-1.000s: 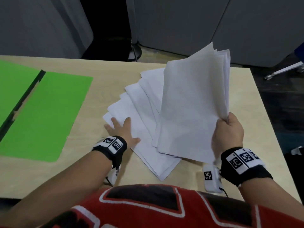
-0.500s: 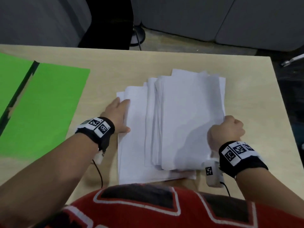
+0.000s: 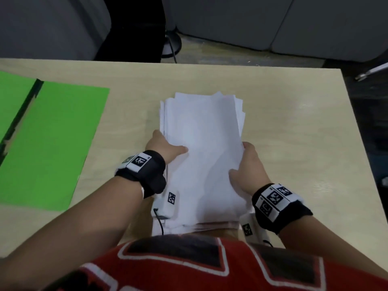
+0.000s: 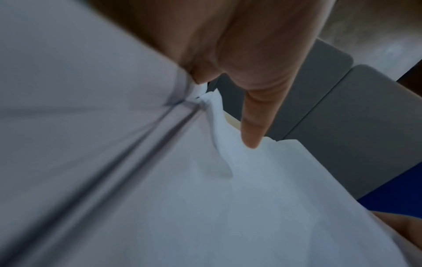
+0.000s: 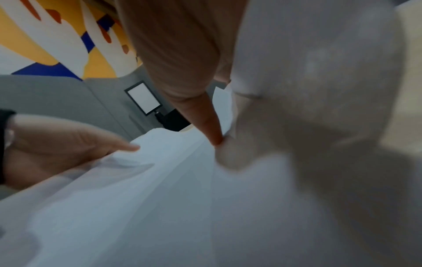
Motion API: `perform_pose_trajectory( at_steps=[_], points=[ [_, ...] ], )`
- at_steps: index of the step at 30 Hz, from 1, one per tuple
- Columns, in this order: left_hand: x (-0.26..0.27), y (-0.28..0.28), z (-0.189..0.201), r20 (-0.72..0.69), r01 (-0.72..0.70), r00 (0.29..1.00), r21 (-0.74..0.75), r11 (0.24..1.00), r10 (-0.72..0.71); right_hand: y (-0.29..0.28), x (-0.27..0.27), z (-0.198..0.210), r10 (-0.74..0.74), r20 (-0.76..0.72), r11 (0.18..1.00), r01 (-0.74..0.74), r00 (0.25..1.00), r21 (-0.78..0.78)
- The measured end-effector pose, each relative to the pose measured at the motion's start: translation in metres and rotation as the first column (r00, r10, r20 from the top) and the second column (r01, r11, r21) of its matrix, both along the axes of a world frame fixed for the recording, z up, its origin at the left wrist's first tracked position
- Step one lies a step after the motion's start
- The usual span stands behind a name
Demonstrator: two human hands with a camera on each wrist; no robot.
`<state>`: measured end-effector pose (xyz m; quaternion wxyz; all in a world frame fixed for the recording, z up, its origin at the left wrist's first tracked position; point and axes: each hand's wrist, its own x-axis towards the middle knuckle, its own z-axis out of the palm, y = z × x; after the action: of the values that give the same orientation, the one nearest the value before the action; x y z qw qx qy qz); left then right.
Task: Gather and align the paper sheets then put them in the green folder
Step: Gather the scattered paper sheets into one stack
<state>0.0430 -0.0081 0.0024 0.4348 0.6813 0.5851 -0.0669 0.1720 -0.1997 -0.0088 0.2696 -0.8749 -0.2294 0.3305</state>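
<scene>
Both hands, left hand (image 3: 162, 149) & right hand (image 3: 248, 166), gripped the paper stack (image 3: 201, 148) by its sides, thumbs on top; green folder (image 3: 52, 143) lay open nearby.

A light wooden table (image 3: 283, 143) carries everything here, its far edge and right edge both in the head view. On its left part an open green folder (image 3: 52, 143) lies flat, with a dark spine strip running through it and its left flap cut off by the frame. A stack of white paper sheets (image 3: 201, 133) sits near the table's middle, well apart from the folder, its far edges fanned unevenly.
</scene>
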Motion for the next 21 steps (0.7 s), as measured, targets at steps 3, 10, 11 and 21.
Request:
perform_pose_trajectory(
  at_steps=[3,10,11,21],
  points=[
    [-0.009,0.004,0.003,0.043,-0.02,0.999,-0.007,1.0,0.02,-0.003,-0.002,0.004,-0.02,-0.121,1.0,0.021,0.992,0.007],
    [-0.026,-0.005,0.005,0.104,-0.023,0.994,-0.111,0.993,0.035,-0.009,-0.002,0.014,-0.189,-0.072,0.981,0.192,0.979,0.035],
    [-0.028,-0.009,0.003,0.132,-0.008,0.991,-0.163,0.987,0.03,-0.009,-0.002,0.017,-0.159,-0.086,0.986,0.162,0.984,0.034],
    [-0.016,-0.033,0.008,0.226,0.178,0.966,-0.228,0.957,-0.125,-0.018,-0.003,0.01,-0.091,-0.323,0.996,0.092,0.942,-0.011]
  ],
)
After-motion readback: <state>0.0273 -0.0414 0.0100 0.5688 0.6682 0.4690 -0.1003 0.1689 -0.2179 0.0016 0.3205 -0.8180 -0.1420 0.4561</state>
